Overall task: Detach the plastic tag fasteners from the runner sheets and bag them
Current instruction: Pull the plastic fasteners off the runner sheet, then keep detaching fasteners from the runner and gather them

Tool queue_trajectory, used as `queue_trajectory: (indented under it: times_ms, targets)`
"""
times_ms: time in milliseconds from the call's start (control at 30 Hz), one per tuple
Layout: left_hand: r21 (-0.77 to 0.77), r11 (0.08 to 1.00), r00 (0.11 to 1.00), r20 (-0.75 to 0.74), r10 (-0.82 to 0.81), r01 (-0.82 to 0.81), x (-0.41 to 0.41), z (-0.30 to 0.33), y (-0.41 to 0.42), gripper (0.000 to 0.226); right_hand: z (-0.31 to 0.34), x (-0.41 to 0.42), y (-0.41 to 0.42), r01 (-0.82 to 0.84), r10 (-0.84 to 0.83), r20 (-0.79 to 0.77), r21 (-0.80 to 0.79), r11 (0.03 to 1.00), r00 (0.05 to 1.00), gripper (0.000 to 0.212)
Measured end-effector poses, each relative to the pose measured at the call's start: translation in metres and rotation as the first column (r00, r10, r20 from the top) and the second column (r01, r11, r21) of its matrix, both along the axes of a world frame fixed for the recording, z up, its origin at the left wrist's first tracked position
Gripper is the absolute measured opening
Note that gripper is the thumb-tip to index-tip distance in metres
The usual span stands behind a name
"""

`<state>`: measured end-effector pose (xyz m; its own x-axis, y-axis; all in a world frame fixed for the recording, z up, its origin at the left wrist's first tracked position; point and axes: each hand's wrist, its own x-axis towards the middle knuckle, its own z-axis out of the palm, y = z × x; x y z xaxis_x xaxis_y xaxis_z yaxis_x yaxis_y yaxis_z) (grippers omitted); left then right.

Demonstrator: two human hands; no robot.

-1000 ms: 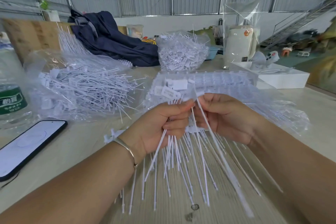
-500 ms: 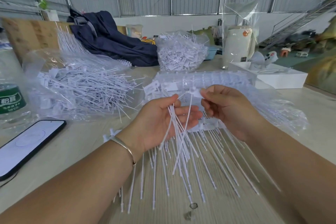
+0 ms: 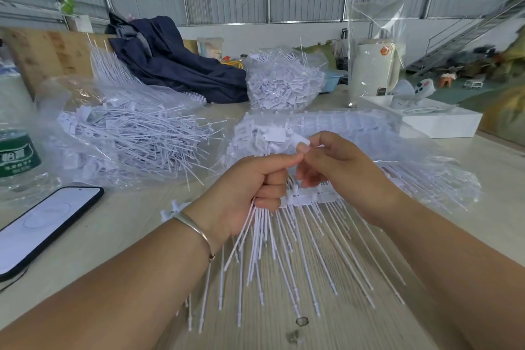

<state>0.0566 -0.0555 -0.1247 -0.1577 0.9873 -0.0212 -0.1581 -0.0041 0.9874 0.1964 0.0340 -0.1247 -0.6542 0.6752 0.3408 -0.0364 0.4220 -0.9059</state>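
My left hand (image 3: 252,193) grips a bundle of loose white tag fasteners (image 3: 257,239) whose thin tails hang down below the fist. My right hand (image 3: 338,176) pinches the flat head of one fastener (image 3: 302,141) just above the left thumb. Below both hands a white runner sheet (image 3: 309,199) lies on the table with many fasteners fanning toward me. An open clear bag (image 3: 119,133) full of detached fasteners lies at the left. A second clear bag (image 3: 369,133) holding runner sheets lies behind my hands.
A phone (image 3: 42,221) and a water bottle (image 3: 17,150) sit at the left. Farther back are a dark blue jacket (image 3: 176,62), a filled bag of tags (image 3: 284,82), a white jug (image 3: 372,68) and a white box (image 3: 437,119). Wooden table (image 3: 119,224).
My left hand closed from a loose hold into a fist round the bundle. My right hand lifted with one fastener's head pinched, now above the left thumb.
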Motion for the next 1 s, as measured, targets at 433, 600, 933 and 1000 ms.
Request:
queue_trajectory:
  times_ms: [433, 600, 933, 1000]
  targets:
    - [0.079, 0.907, 0.854, 0.379, 0.356, -0.413, 0.001, -0.001, 0.004, 0.045, -0.012, -0.01, -0.02, -0.529, 0.565, -0.119, -0.546, 0.65, 0.816, 0.056]
    - [0.157, 0.805, 0.818, 0.04, 0.574, -0.573, -0.001, -0.005, 0.004, 0.051, -0.014, -0.008, -0.021, -0.55, 0.621, -0.077, -0.56, 0.62, 0.78, 0.055]
    - [0.411, 0.768, 0.685, -0.361, 0.632, -0.492, 0.011, 0.0, 0.006, 0.032, -0.015, -0.013, -0.023, -0.482, 0.543, 0.04, -0.408, 0.775, 0.839, 0.024]
    - [0.308, 0.835, 0.75, -0.373, 0.547, -0.456, 0.011, 0.009, 0.007, 0.035, -0.012, -0.013, -0.022, -0.44, 0.49, -0.005, -0.446, 0.779, 0.872, 0.026]
